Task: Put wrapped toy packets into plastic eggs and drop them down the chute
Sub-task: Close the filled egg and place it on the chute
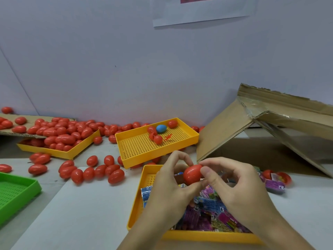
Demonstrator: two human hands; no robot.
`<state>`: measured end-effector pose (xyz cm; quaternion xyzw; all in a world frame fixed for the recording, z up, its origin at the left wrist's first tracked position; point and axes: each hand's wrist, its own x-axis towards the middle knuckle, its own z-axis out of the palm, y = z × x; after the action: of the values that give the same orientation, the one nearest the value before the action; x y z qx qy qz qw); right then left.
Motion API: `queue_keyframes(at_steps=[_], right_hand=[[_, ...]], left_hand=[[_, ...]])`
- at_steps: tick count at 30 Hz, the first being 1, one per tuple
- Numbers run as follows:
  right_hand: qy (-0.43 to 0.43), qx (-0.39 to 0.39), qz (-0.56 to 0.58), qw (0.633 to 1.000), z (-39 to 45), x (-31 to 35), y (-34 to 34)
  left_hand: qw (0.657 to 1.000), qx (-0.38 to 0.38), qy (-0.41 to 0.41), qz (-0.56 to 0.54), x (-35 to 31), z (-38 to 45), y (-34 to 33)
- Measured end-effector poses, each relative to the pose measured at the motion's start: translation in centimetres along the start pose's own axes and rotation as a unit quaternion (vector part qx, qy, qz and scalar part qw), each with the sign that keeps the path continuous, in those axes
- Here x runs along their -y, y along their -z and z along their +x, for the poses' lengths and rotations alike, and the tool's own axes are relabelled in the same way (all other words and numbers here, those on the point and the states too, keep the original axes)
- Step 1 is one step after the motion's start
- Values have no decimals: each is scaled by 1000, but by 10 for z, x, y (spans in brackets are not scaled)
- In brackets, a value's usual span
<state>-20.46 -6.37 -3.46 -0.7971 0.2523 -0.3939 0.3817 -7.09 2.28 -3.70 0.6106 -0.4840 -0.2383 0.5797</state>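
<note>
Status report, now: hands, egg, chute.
Both hands, left and right, pinch one red egg above the packet tray. Egg looks closed. Cardboard chute right, nothing in the way.

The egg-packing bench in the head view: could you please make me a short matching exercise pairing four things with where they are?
Things:
1. blue egg
2. red egg
3. wrapped toy packets
4. green tray

Places:
A. at the table's left edge
B. held between the left hand and right hand
C. in the far yellow tray
D. in the near yellow tray

Pairs: 1-C, 2-B, 3-D, 4-A
</note>
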Motion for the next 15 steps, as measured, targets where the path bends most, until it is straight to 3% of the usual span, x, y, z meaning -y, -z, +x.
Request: queue_keyframes(at_steps=[8, 15], right_hand=[[-47, -12, 92, 995, 6, -2, 5], [-42, -7, 87, 995, 5, -2, 5]], left_hand=[[999, 15, -34, -26, -2, 0, 0], [999, 8, -36, -9, -1, 0, 0]])
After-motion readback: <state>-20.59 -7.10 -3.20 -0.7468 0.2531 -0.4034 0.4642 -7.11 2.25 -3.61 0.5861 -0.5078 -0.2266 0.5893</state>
